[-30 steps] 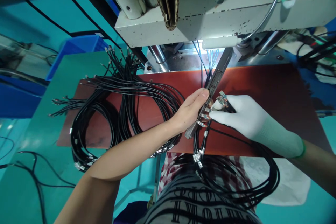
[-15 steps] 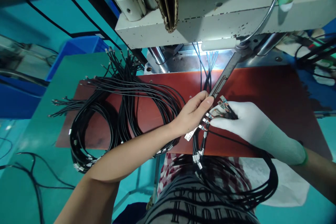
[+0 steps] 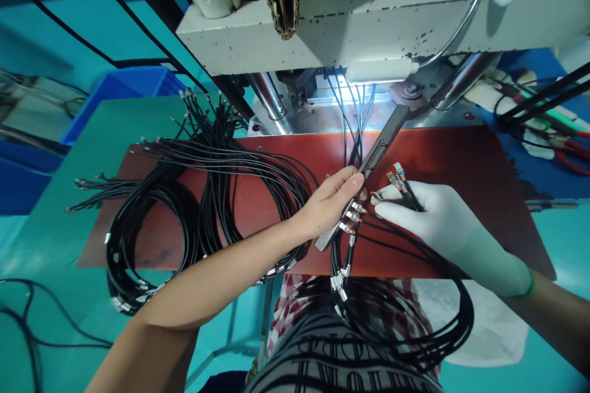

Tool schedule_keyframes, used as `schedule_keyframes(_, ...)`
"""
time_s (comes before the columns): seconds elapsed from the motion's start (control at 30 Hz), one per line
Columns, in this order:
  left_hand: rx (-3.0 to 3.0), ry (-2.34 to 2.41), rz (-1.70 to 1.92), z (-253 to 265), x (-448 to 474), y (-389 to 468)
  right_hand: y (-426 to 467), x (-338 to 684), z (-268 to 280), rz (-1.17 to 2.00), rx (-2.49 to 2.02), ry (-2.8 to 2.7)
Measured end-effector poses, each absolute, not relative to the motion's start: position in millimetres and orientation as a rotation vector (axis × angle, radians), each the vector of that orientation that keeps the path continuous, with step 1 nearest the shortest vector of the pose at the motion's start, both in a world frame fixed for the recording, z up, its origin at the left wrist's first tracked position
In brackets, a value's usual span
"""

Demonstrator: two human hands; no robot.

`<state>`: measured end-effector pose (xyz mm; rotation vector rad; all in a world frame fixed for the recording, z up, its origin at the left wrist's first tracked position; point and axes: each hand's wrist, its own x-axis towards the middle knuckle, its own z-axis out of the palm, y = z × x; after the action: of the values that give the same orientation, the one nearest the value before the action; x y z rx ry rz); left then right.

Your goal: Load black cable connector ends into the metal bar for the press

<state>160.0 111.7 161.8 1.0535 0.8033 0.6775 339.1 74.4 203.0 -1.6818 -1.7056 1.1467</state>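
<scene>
My bare left hand [image 3: 330, 201] grips a long dark metal bar [image 3: 386, 135] that slants up to the right in front of the machine. Several cable ends with shiny metal connectors [image 3: 353, 216] sit along the bar's lower part, just below my thumb. My right hand [image 3: 426, 209], in a white glove, pinches black cables with metal connectors [image 3: 399, 175] poking up between the fingers. Its fingertips hold another connector a little right of the bar. From there black cables [image 3: 461, 313] loop down over my lap. What lies beneath my left fingers is hidden.
Coiled black cables [image 3: 157, 239] lie to the left on the red board [image 3: 461, 196]. Behind stands a white press-like machine [image 3: 350, 37] with thin cables [image 3: 362, 107] running under it. A blue bin [image 3: 124, 89] is at the left, and tools [image 3: 548, 110] lie at the right.
The bar has moved slightly down and left with my left hand, and its far end is clear of the bolt on the machine. My right fingertips have moved slightly away from the bar.
</scene>
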Motion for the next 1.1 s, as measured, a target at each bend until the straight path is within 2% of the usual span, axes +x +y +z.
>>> schedule_keyframes(0.27, 1.027, 0.718, 0.577, 164, 160, 112, 83, 335, 202, 1.262, -1.554, -1.829)
schedule_keyframes(0.53, 1.643, 0.849, 0.682, 164, 158, 112, 81, 329, 198, 1.181, -1.558, -1.846)
schedule_keyframes(0.9, 1.138, 0.763, 0.615, 156, 160, 116, 80, 341, 209, 1.072, -1.761, -1.718)
schedule_keyframes(1.1, 0.966, 0.688, 0.636, 159, 160, 113, 84, 348, 209, 1.161, -1.702, -1.679)
